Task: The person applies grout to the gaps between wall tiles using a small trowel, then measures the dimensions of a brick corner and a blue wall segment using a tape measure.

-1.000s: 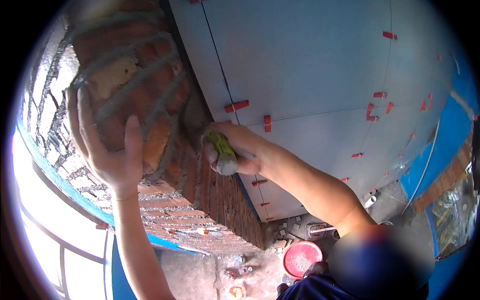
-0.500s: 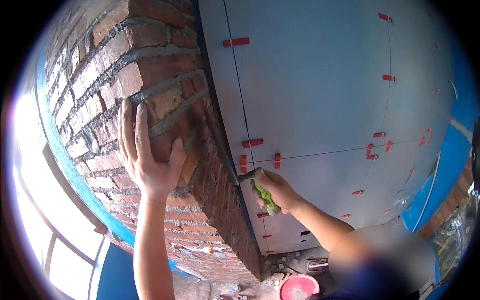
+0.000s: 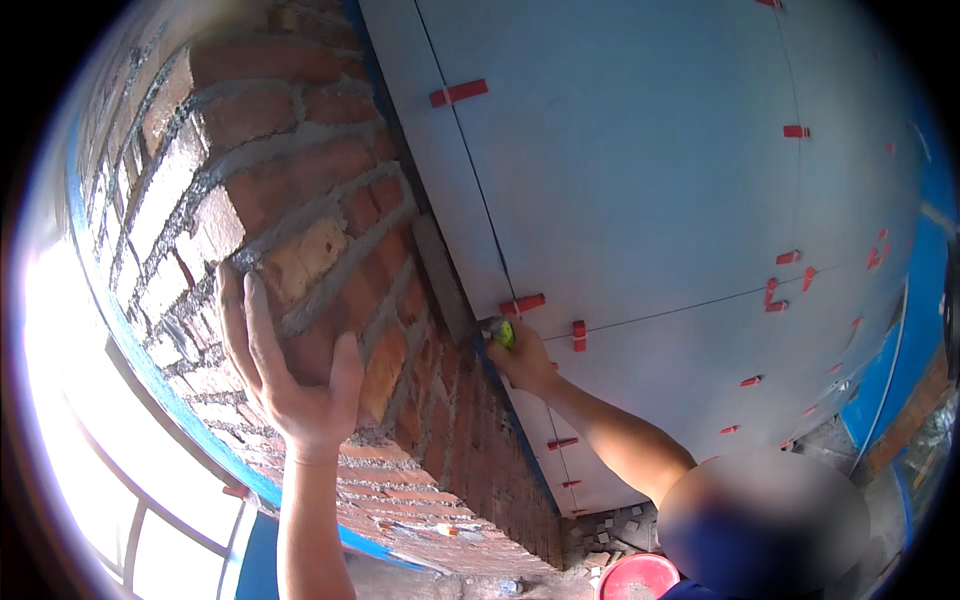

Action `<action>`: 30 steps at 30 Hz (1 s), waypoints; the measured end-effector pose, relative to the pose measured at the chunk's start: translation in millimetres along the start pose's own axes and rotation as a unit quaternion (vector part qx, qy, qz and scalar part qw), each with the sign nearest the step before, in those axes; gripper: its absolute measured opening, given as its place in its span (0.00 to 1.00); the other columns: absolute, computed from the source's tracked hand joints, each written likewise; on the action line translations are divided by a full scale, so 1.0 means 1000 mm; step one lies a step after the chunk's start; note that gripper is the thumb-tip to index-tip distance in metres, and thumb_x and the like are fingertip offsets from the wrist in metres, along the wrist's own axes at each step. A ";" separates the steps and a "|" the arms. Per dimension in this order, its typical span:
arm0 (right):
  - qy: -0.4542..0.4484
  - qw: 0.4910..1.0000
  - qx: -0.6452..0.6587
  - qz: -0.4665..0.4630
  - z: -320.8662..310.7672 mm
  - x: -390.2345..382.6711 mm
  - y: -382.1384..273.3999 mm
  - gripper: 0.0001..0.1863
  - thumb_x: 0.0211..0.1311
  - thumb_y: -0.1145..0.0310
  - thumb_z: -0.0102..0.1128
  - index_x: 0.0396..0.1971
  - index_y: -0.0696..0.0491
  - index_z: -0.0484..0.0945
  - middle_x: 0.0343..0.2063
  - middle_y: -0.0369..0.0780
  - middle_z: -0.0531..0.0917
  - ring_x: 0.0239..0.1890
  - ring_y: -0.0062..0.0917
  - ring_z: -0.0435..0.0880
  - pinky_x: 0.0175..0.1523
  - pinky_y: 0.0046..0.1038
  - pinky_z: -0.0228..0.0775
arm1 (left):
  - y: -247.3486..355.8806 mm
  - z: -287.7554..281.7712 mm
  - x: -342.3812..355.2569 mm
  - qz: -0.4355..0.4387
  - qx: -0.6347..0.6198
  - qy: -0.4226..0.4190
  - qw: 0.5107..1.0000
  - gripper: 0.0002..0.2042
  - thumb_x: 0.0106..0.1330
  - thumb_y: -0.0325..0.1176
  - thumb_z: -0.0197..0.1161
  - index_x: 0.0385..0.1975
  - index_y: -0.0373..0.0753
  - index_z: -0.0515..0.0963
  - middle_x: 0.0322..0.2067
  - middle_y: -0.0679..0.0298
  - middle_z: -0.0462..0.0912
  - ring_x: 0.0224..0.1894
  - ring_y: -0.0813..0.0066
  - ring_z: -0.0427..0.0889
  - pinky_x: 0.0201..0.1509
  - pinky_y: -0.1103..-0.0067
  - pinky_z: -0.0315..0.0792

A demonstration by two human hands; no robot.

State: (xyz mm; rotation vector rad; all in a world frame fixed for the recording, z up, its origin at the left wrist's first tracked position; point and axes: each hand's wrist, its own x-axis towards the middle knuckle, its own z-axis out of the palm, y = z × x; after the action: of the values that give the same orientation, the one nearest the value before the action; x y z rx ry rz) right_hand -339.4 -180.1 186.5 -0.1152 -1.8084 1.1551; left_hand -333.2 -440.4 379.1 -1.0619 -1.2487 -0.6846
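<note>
My left hand point(image 3: 295, 385) rests with spread fingers against the corner of a rough brick pillar point(image 3: 300, 160). In my right hand point(image 3: 525, 360) is a green-handled trowel point(image 3: 504, 334), gripped at the seam between the bricks and a large pale tiled wall point(image 3: 620, 200). Its grey blade appears to lie along the dark gap beside the tile edge; how deep it reaches, I cannot tell. Just above that hand, a red tile clip point(image 3: 523, 304) sits on a joint, and another red clip point(image 3: 579, 336) stands to its right.
Several more red clips dot the tile joints. A red bucket point(image 3: 640, 580) stands on the floor among rubble point(image 3: 615, 530) and small pieces. Bright window panes point(image 3: 80, 440) lie at the left, and blue wall surface point(image 3: 880, 385) borders the tiles at the right.
The view has shifted, so the pillar and tiles appear moved. My right hand has turned the trowel, its handle now pointing more toward me. My left hand stays on the bricks.
</note>
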 end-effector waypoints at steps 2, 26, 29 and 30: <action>-0.003 1.000 0.005 -0.001 0.002 0.008 0.000 0.18 0.54 0.66 0.57 0.44 0.57 0.70 0.27 0.46 0.78 0.30 0.36 0.77 0.35 0.33 0.69 | -0.001 -0.001 0.000 0.006 -0.002 -0.004 1.000 0.36 0.51 0.36 0.63 0.61 0.29 0.61 0.62 0.41 0.58 0.63 0.45 0.60 0.64 0.60 0.58; -0.142 0.989 0.013 0.027 -0.024 0.033 -0.069 0.20 0.50 0.66 0.61 0.41 0.62 0.70 0.24 0.49 0.79 0.25 0.40 0.81 0.31 0.35 0.72 | 0.003 0.006 0.001 0.009 -0.004 0.023 1.000 0.33 0.55 0.36 0.60 0.61 0.30 0.61 0.62 0.42 0.58 0.64 0.46 0.60 0.64 0.60 0.61; -0.132 0.989 -0.065 -0.008 -0.027 -0.013 -0.069 0.21 0.50 0.64 0.61 0.41 0.61 0.71 0.26 0.50 0.80 0.29 0.43 0.81 0.34 0.36 0.72 | 0.006 0.004 0.001 -0.011 -0.009 0.029 0.999 0.33 0.56 0.38 0.60 0.61 0.30 0.61 0.62 0.42 0.58 0.64 0.46 0.60 0.64 0.60 0.59; -0.140 0.989 -0.054 0.006 -0.032 -0.022 -0.072 0.21 0.49 0.63 0.61 0.41 0.61 0.71 0.26 0.51 0.80 0.31 0.44 0.81 0.36 0.37 0.72 | 0.006 0.001 0.001 -0.006 0.000 0.019 1.000 0.34 0.56 0.39 0.60 0.61 0.30 0.61 0.62 0.42 0.58 0.64 0.45 0.60 0.65 0.59 0.58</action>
State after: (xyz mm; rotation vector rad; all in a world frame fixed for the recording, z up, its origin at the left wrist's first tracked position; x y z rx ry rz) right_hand -276.0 -210.5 228.6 -0.0276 -2.1220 1.1243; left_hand -328.4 -437.1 378.4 -1.0371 -1.2247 -0.7105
